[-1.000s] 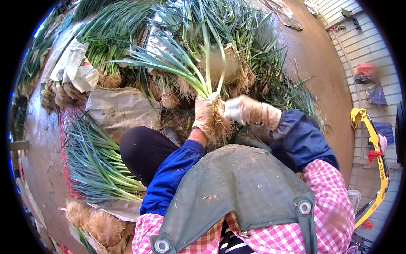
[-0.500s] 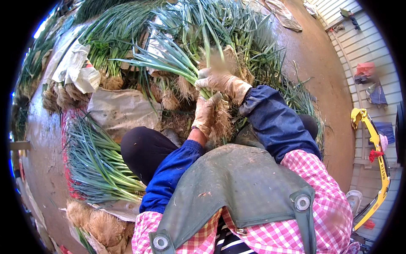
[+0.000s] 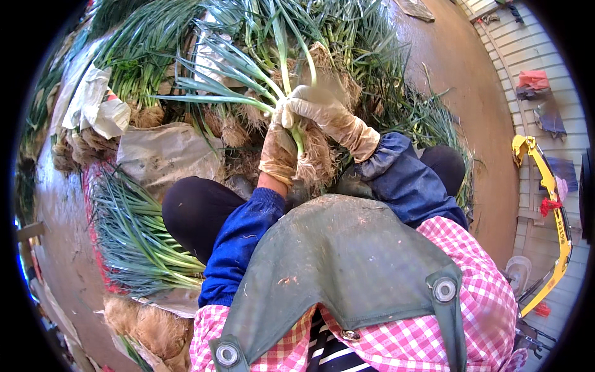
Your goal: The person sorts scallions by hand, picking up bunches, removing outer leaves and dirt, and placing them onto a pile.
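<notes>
A small bunch of green onions (image 3: 265,80) is held in front of me, its leaves fanned up and to the left and its tangled pale roots (image 3: 315,158) hanging down. Gloved, my left hand (image 3: 278,149) is closed round the stems from the near side. My right hand (image 3: 325,115), also gloved, meets it at the same spot, fingers pinching the pale stalks at the top. The gloves partly hide where the stems are gripped. Just beyond lies a big heap of green onions (image 3: 365,56) with their roots towards me.
At my left a pile of green onions (image 3: 139,239) lies on red netting. A beige sack (image 3: 170,155) is behind it, a white sack (image 3: 99,102) further off. Brown root clumps (image 3: 149,328) sit at lower left. To the right are wet brown floor (image 3: 489,124) and a yellow metal arm (image 3: 561,229).
My hands have come together round the stems, the right hand shifting slightly left and up. The bunch's leaves have spread wider. The whole view has shifted a little.
</notes>
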`<move>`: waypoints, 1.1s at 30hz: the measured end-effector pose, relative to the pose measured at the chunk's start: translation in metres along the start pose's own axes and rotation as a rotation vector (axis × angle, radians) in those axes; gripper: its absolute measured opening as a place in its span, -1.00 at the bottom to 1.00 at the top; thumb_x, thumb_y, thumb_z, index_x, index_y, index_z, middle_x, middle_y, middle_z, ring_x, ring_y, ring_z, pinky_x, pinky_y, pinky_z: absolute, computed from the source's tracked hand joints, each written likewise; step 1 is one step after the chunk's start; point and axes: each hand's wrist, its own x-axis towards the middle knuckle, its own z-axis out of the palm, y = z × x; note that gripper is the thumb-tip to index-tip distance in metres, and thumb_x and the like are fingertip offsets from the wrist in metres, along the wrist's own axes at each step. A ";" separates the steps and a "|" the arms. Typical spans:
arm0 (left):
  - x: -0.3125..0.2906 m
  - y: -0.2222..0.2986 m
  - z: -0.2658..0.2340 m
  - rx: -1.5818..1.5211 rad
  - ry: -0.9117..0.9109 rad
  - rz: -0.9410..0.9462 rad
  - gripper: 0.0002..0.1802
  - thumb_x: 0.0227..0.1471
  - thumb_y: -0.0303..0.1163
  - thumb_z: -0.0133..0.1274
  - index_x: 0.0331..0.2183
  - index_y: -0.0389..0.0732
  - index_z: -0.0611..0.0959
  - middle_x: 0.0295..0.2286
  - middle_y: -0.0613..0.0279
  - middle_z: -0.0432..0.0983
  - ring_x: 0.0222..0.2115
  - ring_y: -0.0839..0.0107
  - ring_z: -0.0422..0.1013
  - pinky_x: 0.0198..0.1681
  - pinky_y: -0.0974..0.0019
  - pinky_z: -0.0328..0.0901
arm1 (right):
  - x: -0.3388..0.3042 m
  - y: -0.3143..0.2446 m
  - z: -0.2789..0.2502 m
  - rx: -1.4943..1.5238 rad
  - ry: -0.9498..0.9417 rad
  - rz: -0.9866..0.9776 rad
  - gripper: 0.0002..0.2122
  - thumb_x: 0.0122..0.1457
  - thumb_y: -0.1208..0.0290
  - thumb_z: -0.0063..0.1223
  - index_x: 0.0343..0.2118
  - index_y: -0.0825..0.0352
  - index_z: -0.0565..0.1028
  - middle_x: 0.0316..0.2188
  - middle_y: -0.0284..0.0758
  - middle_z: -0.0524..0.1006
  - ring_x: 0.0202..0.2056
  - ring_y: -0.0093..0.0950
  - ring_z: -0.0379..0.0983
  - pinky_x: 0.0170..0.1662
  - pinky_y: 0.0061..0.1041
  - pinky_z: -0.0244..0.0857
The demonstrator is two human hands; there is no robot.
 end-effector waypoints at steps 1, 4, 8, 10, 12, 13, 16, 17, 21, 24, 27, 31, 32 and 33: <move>-0.001 -0.003 0.002 -0.016 0.124 0.002 -0.65 0.17 -0.20 -0.10 -0.08 -0.19 0.47 -0.26 0.24 0.47 -0.28 0.42 0.41 -0.16 0.36 0.36 | -0.007 -0.003 0.000 0.054 0.032 0.067 -0.83 0.23 0.31 -0.05 -0.37 0.31 0.47 -0.52 -0.47 0.46 -0.47 -0.67 0.35 -0.34 -0.69 0.24; 0.008 -0.010 0.031 0.058 0.328 0.025 -0.57 0.16 -0.21 -0.09 -0.03 -0.30 0.41 -0.25 0.04 0.48 -0.29 0.29 0.45 -0.21 0.25 0.40 | -0.037 -0.005 -0.007 0.300 -0.070 0.202 -0.83 0.21 0.34 -0.08 -0.45 0.30 0.40 -0.63 -0.45 0.38 -0.58 -0.66 0.30 -0.50 -0.67 0.17; 0.001 -0.006 0.031 0.134 0.352 0.025 -0.44 0.16 -0.09 -0.13 0.03 -0.32 0.34 -0.24 -0.25 0.45 -0.26 0.01 0.45 -0.19 0.08 0.38 | -0.084 -0.032 -0.011 0.249 -0.484 0.429 -0.80 0.17 0.35 -0.01 -0.52 0.36 0.41 -0.69 -0.41 0.36 -0.60 -0.64 0.30 -0.49 -0.64 0.19; 0.002 -0.008 0.040 0.181 0.267 -0.017 -0.40 0.15 -0.06 -0.14 0.04 -0.36 0.32 -0.17 -0.30 0.41 -0.19 -0.05 0.43 -0.12 0.12 0.37 | -0.106 -0.024 -0.042 -0.206 -0.607 0.436 -0.85 0.10 0.38 0.01 -0.49 0.35 0.45 -0.62 -0.36 0.43 -0.51 -0.55 0.38 -0.40 -0.56 0.26; 0.003 -0.009 0.047 0.172 0.219 -0.063 -0.35 0.14 -0.02 -0.16 0.05 -0.37 0.32 -0.12 -0.34 0.38 -0.15 -0.08 0.41 -0.10 0.11 0.37 | -0.112 0.002 -0.070 -1.038 -0.485 0.267 -0.91 0.05 0.39 0.03 -0.43 0.27 0.50 -0.52 -0.28 0.50 -0.42 -0.39 0.45 -0.35 -0.46 0.32; 0.004 -0.009 0.047 0.174 0.213 -0.062 -0.36 0.14 -0.03 -0.16 0.03 -0.39 0.33 -0.12 -0.35 0.37 -0.16 -0.08 0.41 -0.10 0.10 0.37 | -0.103 0.000 -0.072 -1.383 -0.376 0.314 -0.90 0.04 0.38 0.03 -0.40 0.23 0.52 -0.47 -0.26 0.51 -0.38 -0.33 0.47 -0.31 -0.42 0.34; 0.005 -0.006 0.044 0.181 0.174 -0.063 -0.39 0.16 -0.07 -0.15 0.04 -0.39 0.34 -0.11 -0.24 0.38 -0.19 0.07 0.42 -0.13 0.14 0.37 | -0.079 0.000 -0.067 -0.738 0.096 0.338 -0.75 0.13 0.20 0.00 -0.23 0.24 0.51 -0.46 -0.41 0.50 -0.41 -0.54 0.43 -0.37 -0.52 0.34; 0.005 -0.009 0.043 0.181 0.153 -0.081 -0.41 0.17 -0.09 -0.16 0.05 -0.37 0.33 -0.10 -0.19 0.39 -0.20 0.15 0.42 -0.14 0.17 0.37 | -0.067 0.001 -0.058 -0.412 0.202 0.430 -0.63 0.07 -0.01 0.02 -0.31 0.25 0.51 -0.44 -0.29 0.54 -0.41 -0.36 0.48 -0.31 -0.43 0.33; 0.009 -0.011 0.038 0.206 0.279 0.005 -0.40 0.13 -0.15 -0.10 0.02 -0.47 0.34 -0.09 -0.09 0.41 -0.09 0.19 0.37 0.05 0.24 0.24 | -0.019 0.030 -0.041 -0.700 0.220 0.483 -0.60 0.03 0.11 0.13 -0.17 0.31 0.51 -0.31 -0.28 0.55 -0.26 -0.45 0.45 -0.15 -0.51 0.27; 0.008 -0.010 0.042 0.182 0.283 -0.050 -0.42 0.14 -0.16 -0.13 0.02 -0.45 0.35 -0.05 -0.07 0.38 -0.08 0.16 0.36 0.05 0.20 0.24 | -0.026 0.067 -0.048 -0.062 0.231 0.196 -0.65 -0.02 0.41 0.21 -0.16 0.42 0.47 -0.30 -0.29 0.55 -0.26 -0.50 0.43 -0.12 -0.55 0.26; 0.008 -0.004 0.046 0.319 0.216 0.020 -0.30 0.04 -0.09 0.01 0.04 -0.45 0.31 -0.05 -0.12 0.37 -0.16 0.19 0.41 -0.22 0.27 0.39 | -0.036 0.079 -0.075 -0.063 0.162 0.259 -0.76 -0.01 0.51 0.13 -0.24 0.43 0.46 -0.35 -0.29 0.53 -0.30 -0.52 0.44 -0.15 -0.58 0.29; 0.018 -0.017 0.048 0.304 0.150 -0.017 -0.19 -0.04 -0.09 0.05 0.09 -0.45 0.24 -0.03 -0.14 0.35 -0.14 0.11 0.40 -0.22 0.24 0.39 | -0.058 0.098 -0.118 -0.200 0.167 0.223 -0.76 0.02 0.44 0.12 -0.24 0.41 0.47 -0.38 -0.30 0.49 -0.35 -0.51 0.44 -0.29 -0.62 0.32; 0.019 -0.023 0.046 0.324 0.139 -0.007 -0.19 -0.05 -0.10 0.05 0.09 -0.45 0.23 -0.03 -0.15 0.35 -0.11 0.09 0.39 -0.22 0.25 0.39 | -0.065 0.101 -0.128 -0.152 0.151 0.267 -0.73 0.03 0.38 0.14 -0.22 0.39 0.48 -0.37 -0.31 0.48 -0.36 -0.51 0.43 -0.32 -0.63 0.31; 0.012 -0.015 0.040 0.342 0.195 -0.012 -0.18 -0.06 -0.10 0.05 0.10 -0.45 0.22 -0.01 -0.15 0.33 -0.08 0.07 0.36 -0.17 0.21 0.37 | -0.050 0.085 -0.103 -0.111 0.144 0.422 -0.69 0.03 0.32 0.17 -0.21 0.39 0.48 -0.36 -0.30 0.48 -0.36 -0.51 0.42 -0.33 -0.62 0.30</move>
